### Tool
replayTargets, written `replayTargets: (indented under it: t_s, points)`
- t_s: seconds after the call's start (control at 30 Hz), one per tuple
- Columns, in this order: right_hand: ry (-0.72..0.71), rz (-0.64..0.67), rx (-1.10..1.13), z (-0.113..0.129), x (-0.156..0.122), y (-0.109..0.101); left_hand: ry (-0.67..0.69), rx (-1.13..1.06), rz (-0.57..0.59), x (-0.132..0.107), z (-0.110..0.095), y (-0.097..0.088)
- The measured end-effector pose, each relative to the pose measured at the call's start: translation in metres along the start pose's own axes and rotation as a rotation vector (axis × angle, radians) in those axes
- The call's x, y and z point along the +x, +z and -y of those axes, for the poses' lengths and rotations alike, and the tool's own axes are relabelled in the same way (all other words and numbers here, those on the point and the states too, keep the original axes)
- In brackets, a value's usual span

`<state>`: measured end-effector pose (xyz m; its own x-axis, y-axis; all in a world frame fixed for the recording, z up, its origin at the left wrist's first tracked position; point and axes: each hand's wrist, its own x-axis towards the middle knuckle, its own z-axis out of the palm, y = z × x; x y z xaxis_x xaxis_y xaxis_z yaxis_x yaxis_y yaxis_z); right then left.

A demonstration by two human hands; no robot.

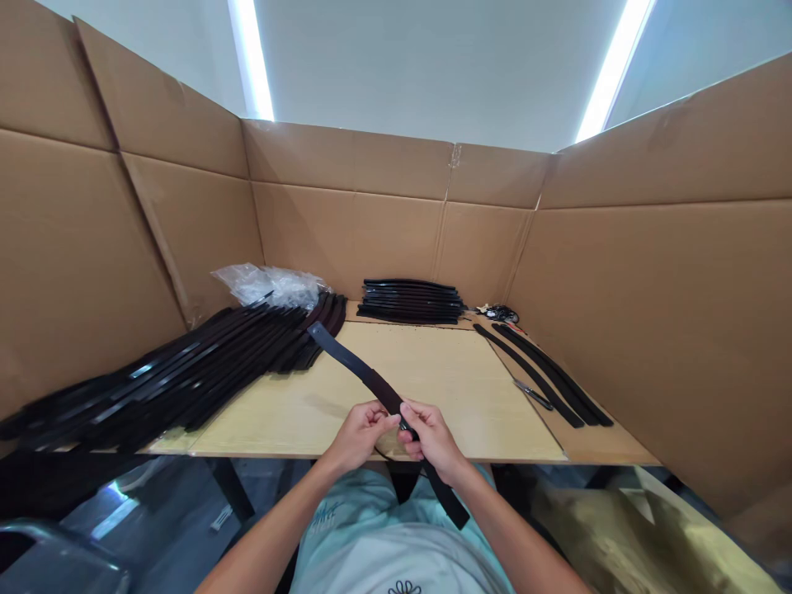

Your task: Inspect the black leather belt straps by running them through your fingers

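Note:
A long, slightly curved black strap-like strip (386, 393) runs slantwise through my hands above the table's front edge. Its far end points up and left, while the near end hangs over my lap. Along the middle, a brownish-black section looks like a sleeve around it. My right hand (433, 437) is closed around the strip, thumb on top. My left hand (362, 431) is closed against the strip's left edge, thumb and fingers pinched by the right thumb. A thin dark cord (384, 455) loops below the left fingers; whether they grip it is hidden.
Many similar black strips (204, 363) lie heaped at left, with clear plastic bags (272, 285) behind. A neat stack (408, 301) stands at the back. Several loose strips (544, 371), scissors (533, 394) and tangled cords (500, 313) lie right. Cardboard walls (346, 223) enclose the table (433, 363).

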<state>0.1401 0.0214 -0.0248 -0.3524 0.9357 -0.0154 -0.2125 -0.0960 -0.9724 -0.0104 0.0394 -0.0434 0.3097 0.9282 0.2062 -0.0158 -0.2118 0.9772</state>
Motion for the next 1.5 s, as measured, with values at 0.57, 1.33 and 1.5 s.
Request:
replayTargets:
  t_s: [0.57, 1.33, 1.5]
  points:
    - [0.018, 0.107, 0.190, -0.009, 0.008, -0.018, -0.033, -0.124, 0.087, 0.006, -0.006, 0.000]
    - [-0.033, 0.151, 0.140, -0.020, 0.012, -0.024, -0.054, -0.274, 0.072, 0.008, -0.010, -0.002]
    - [-0.123, 0.206, 0.055, -0.013, 0.008, -0.020, -0.070, -0.210, -0.001, 0.009, -0.007, -0.002]
